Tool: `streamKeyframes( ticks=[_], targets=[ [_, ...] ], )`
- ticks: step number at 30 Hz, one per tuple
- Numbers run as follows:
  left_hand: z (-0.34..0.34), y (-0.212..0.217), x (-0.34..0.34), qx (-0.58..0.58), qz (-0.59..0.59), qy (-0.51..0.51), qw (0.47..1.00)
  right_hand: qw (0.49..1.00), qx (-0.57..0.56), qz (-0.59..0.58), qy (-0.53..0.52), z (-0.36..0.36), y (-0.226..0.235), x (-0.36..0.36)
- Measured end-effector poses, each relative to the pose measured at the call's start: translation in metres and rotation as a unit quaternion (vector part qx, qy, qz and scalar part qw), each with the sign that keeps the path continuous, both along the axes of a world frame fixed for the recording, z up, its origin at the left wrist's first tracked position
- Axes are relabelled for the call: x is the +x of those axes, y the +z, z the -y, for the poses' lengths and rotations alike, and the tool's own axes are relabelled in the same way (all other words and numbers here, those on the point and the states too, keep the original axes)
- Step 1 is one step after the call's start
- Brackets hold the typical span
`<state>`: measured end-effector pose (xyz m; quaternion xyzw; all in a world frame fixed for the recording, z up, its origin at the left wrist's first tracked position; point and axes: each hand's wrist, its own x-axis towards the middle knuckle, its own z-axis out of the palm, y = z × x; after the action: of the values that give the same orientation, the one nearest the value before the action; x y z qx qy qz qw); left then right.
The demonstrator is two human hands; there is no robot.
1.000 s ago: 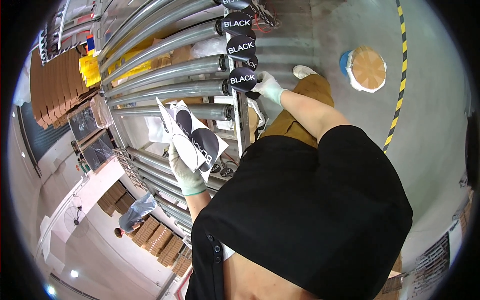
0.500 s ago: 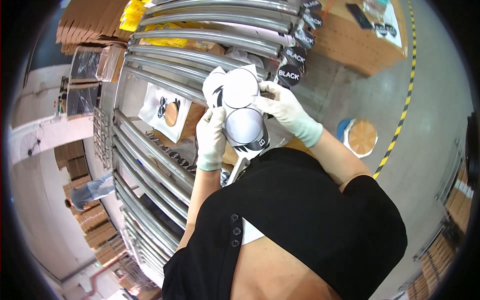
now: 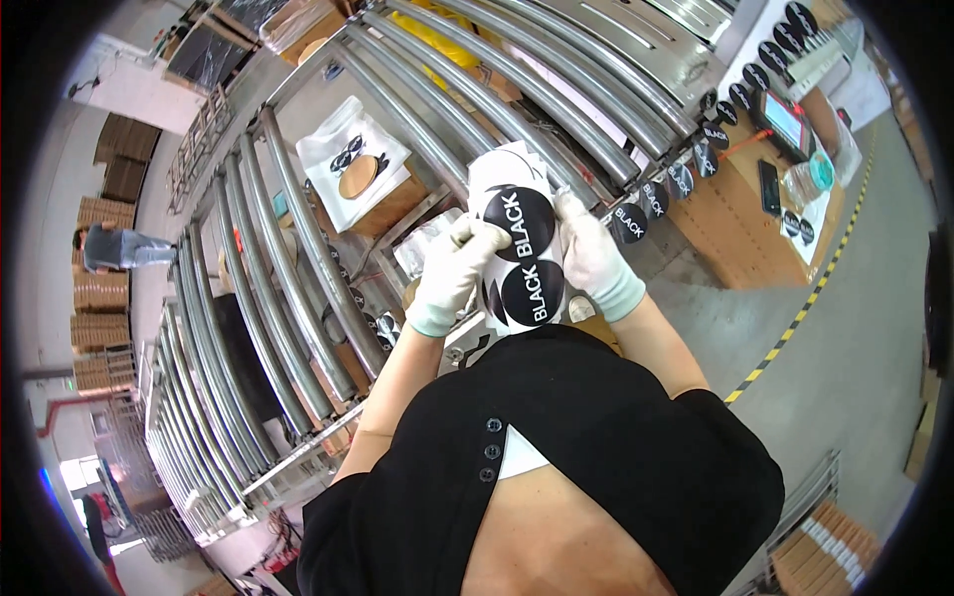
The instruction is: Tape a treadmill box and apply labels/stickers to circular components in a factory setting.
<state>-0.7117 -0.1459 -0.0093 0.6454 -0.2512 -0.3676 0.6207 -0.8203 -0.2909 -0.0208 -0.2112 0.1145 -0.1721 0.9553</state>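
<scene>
In front of my chest is a small stack of white-backed sheets bearing round black stickers (image 3: 522, 221) with white lettering. My left hand (image 3: 452, 273), in a white glove, is closed on the stack's left side, its fingertips lying over the upper sticker. Along the right edge, my right hand (image 3: 594, 248), gloved too, grips the same stack; some of its fingers are hidden behind it. More white sheets fan out at the top of the bundle.
Metal rollers (image 3: 328, 328) of a conveyor run at my left and ahead. A strip of round black stickers (image 3: 654, 199) hangs along its end. On a cardboard box (image 3: 711, 230) sit a phone (image 3: 769, 187) and a clear jar. A person (image 3: 124, 246) stands far left.
The bundle now shows black stickers where white faces and a pale disc showed before. My left hand's fingers have come over its front. The view has swung to the right.
</scene>
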Motion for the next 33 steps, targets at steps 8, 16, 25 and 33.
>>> streamKeyframes(
  ticks=[8, 16, 25, 33],
  targets=[
    [-0.003, 0.002, -0.017, -0.178, -0.087, 0.056, 0.979, 0.993, -0.100, -0.014, 0.066, -0.012, -0.005, 0.003],
    [0.000, -0.002, -0.024, -0.155, -0.053, 0.078, 0.983, 0.749, -0.626, -0.166, -0.142, -0.027, 0.002, 0.008],
    [-0.001, 0.009, -0.020, -0.179, 0.010, 0.077, 0.981, 0.569, -0.779, -0.196, -0.176, -0.015, 0.026, 0.002],
    [-0.011, -0.003, -0.015, -0.180, 0.055, 0.062, 0.980, 0.650, -0.725, -0.184, -0.136, -0.001, 0.026, 0.004]
  ],
)
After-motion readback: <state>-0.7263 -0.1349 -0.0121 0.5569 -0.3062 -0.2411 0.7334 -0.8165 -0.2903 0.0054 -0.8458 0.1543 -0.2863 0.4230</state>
